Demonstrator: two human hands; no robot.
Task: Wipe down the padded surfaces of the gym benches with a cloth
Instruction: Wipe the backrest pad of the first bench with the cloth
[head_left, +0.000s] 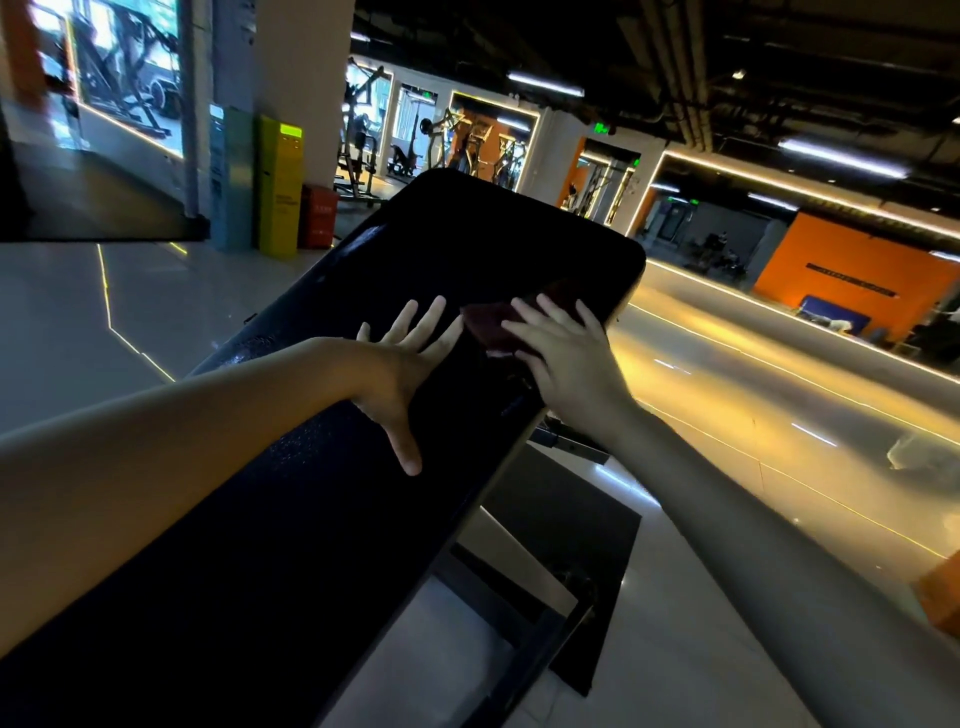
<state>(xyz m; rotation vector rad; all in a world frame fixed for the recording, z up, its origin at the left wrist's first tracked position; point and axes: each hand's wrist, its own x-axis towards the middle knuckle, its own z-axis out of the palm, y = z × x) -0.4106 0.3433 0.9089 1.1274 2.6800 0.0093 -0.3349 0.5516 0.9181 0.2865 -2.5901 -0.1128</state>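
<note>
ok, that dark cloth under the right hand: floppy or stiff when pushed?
Probably floppy: the cloth lies flat under the right hand. It likely slides easily, as the bench pad looks smooth and glossy. Its free edge may bunch.

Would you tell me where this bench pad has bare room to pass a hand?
Bare: the pad beyond both hands to its rounded far edge, and the near stretch below the left hand. Crowded: mid-pad, where the right hand presses the cloth.

Bare left hand (400, 376), bare right hand (569, 358), 2 bare forearms (182, 441).
</note>
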